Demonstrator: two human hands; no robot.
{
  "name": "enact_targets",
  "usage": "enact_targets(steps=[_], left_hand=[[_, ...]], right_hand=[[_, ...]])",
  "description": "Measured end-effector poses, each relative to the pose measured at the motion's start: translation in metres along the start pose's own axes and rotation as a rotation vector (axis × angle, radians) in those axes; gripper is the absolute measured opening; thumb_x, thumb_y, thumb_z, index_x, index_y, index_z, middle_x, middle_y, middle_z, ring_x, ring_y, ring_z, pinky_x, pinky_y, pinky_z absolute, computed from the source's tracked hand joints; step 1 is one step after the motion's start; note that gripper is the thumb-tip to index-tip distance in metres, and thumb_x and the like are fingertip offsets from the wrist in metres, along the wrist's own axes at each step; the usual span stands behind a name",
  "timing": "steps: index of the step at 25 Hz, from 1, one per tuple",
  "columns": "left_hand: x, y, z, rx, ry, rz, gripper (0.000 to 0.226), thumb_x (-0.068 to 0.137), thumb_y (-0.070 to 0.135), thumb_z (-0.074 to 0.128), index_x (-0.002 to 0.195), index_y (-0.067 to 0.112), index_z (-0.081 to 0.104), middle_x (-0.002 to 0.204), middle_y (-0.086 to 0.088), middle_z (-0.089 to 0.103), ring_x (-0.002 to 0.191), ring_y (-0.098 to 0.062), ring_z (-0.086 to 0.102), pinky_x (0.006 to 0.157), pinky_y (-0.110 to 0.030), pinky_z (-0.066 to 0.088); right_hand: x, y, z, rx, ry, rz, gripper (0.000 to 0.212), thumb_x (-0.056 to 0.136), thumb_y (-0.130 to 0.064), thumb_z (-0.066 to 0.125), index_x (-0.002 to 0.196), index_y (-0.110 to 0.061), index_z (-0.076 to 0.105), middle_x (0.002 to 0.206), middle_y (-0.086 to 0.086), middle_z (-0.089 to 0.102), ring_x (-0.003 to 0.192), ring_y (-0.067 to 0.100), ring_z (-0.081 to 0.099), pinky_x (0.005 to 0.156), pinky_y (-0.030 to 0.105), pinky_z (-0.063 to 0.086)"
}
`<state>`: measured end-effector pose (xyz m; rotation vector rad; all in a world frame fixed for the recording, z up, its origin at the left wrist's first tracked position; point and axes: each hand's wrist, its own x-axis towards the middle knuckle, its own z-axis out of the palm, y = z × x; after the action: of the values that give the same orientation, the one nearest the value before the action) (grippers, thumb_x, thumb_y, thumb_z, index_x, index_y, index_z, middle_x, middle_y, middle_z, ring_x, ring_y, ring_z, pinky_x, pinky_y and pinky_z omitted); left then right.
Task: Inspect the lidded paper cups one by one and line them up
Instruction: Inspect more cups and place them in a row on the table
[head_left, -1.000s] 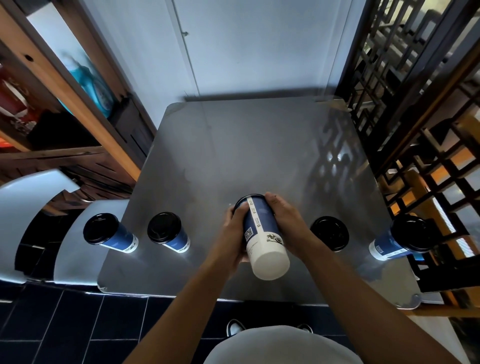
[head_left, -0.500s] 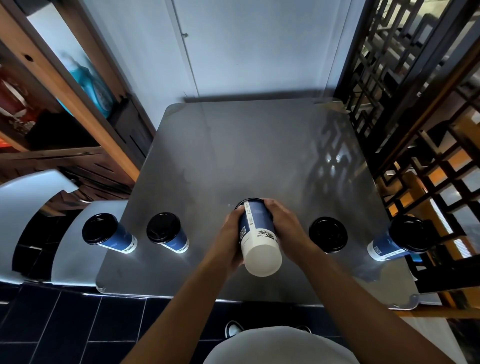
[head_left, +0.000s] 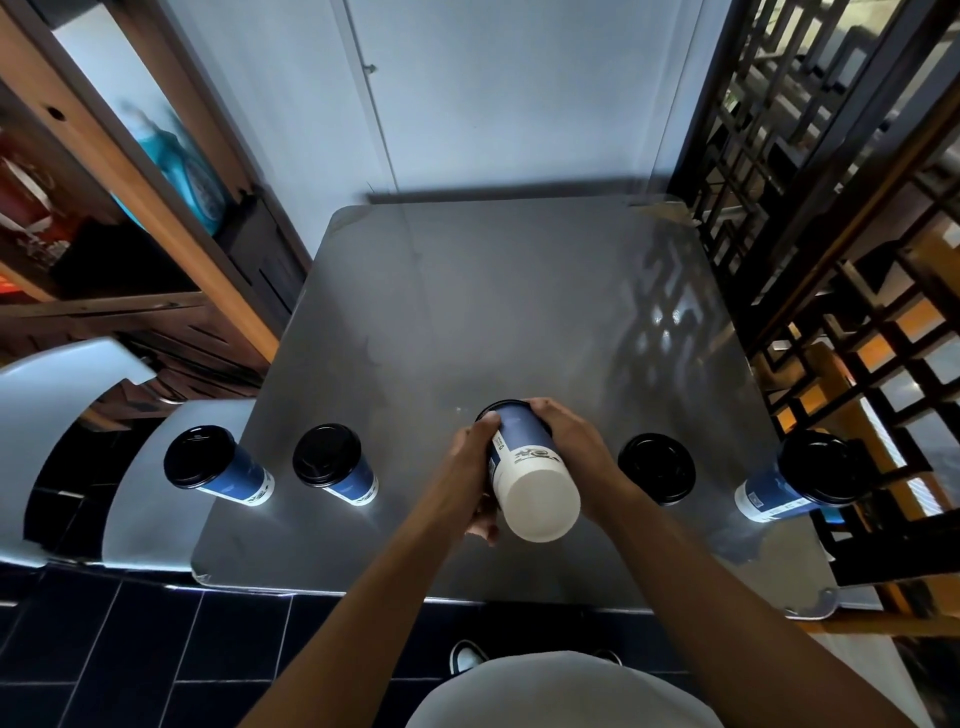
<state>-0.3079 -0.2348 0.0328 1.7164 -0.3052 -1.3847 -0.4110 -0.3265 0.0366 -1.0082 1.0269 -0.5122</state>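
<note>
— Where was the cup? — You held the tipped cup (head_left: 530, 473) base-up over the surface (head_left: 467, 312), left hand (head_left: 475, 467) and right hand (head_left: 569, 441) each with grip clamped round it.

— The step? — Inspection, it seemed; next called for righting it between the standing cups (head_left: 332, 462).
</note>
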Motion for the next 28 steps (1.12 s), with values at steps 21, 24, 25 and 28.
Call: enact_targets(steps=[21, 24, 25, 28], left_hand=[[-0.005, 0.01, 0.002, -0.028, 0.123, 0.199, 0.055, 0.074, 0.072, 0.05, 0.102, 0.026, 0.062, 0.076, -0.014, 0.061, 0.06, -0.029, 0.058, 0.053, -0.033, 0.041], [-0.01, 0.015, 0.003, -0.186, 0.077, 0.125, 0.052, 0.094, 0.055, 0.042, 0.075, 0.015, 0.067, 0.058, -0.012, 0.06, 0.046, -0.028, 0.056, 0.044, -0.021, 0.038], [-0.008, 0.014, 0.003, -0.225, 0.05, 0.095, 0.057, 0.099, 0.049, 0.037, 0.068, 0.014, 0.069, 0.053, -0.008, 0.061, 0.041, -0.023, 0.057, 0.039, -0.018, 0.038], [-0.01, 0.014, 0.007, -0.325, -0.017, 0.027, 0.053, 0.101, 0.038, 0.034, 0.071, 0.01, 0.067, 0.051, -0.004, 0.066, 0.04, -0.016, 0.063, 0.038, -0.016, 0.046]], right_hand=[[0.004, -0.01, 0.005, 0.132, -0.023, 0.015, 0.026, 0.103, -0.026, 0.052, 0.081, -0.018, 0.064, 0.075, 0.002, 0.066, 0.063, 0.015, 0.063, 0.069, 0.032, 0.052], [0.006, -0.006, 0.006, 0.149, -0.026, 0.032, 0.023, 0.101, -0.032, 0.054, 0.1, -0.015, 0.069, 0.091, 0.008, 0.072, 0.082, 0.023, 0.068, 0.08, 0.04, 0.054], [0.005, -0.006, 0.007, 0.175, -0.027, 0.052, 0.027, 0.1, -0.034, 0.055, 0.107, -0.012, 0.069, 0.097, 0.011, 0.073, 0.087, 0.028, 0.068, 0.084, 0.045, 0.054], [0.007, -0.006, 0.008, 0.246, -0.016, 0.079, 0.033, 0.1, -0.032, 0.057, 0.115, -0.005, 0.066, 0.096, 0.014, 0.074, 0.079, 0.029, 0.072, 0.082, 0.046, 0.058]])
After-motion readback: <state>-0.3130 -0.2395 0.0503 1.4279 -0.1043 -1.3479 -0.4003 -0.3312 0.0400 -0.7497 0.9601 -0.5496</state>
